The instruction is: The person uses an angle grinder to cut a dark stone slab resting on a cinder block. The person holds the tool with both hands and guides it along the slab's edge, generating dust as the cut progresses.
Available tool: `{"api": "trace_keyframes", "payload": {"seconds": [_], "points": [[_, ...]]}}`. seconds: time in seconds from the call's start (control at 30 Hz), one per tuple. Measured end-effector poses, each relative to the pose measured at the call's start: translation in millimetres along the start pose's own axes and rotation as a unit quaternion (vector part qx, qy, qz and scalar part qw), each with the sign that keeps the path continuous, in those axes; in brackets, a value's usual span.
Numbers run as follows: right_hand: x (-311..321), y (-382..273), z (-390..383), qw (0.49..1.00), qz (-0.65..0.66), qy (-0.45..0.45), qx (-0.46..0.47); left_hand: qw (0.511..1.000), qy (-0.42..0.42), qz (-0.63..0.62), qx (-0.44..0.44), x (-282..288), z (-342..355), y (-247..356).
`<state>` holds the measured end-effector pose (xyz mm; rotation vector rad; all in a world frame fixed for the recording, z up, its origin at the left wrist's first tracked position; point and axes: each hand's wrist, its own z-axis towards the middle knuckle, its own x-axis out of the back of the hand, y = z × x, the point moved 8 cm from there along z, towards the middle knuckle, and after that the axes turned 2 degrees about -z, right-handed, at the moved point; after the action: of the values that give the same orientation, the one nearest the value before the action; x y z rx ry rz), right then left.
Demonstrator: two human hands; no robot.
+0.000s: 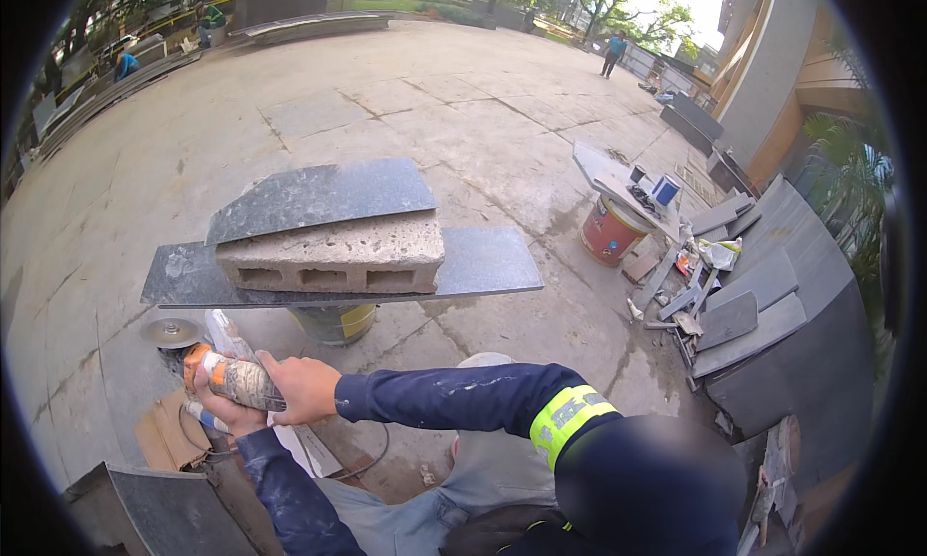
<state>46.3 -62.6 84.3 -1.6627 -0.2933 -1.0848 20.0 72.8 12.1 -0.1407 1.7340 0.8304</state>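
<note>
Both my hands hold a dusty cartridge tube (241, 382) with an orange end, low at the left. My left hand (220, 409) grips it from below and my right hand (304, 387) clasps its near end. Just beyond the tube lies an angle grinder with a round disc (172, 332) on the paving. Ahead, a grey hollow concrete block (333, 256) rests on a long dark stone slab (483, 264), which sits on a bucket (338, 322). A second dark slab (323, 197) lies on top of the block.
Cardboard (169, 438) and a dark slab (154, 513) lie at lower left. A red bucket (608, 232) carrying a slab and a blue cup stands to the right, beside stacked dark slabs (763, 305) and debris. People stand far off on the paved plaza.
</note>
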Motion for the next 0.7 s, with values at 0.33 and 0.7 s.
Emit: {"api": "trace_keyframes", "payload": {"seconds": [0.33, 0.7], "points": [[-6, 21, 11, 0.999, -0.033, -0.018, -0.039, 0.998, 0.043, -0.023, -0.039, -2, -5, -3], [-39, -9, 20, 0.988, 0.064, -0.127, 0.052, 0.984, 0.148, -0.044, -0.086, 13, -33, 29]]}}
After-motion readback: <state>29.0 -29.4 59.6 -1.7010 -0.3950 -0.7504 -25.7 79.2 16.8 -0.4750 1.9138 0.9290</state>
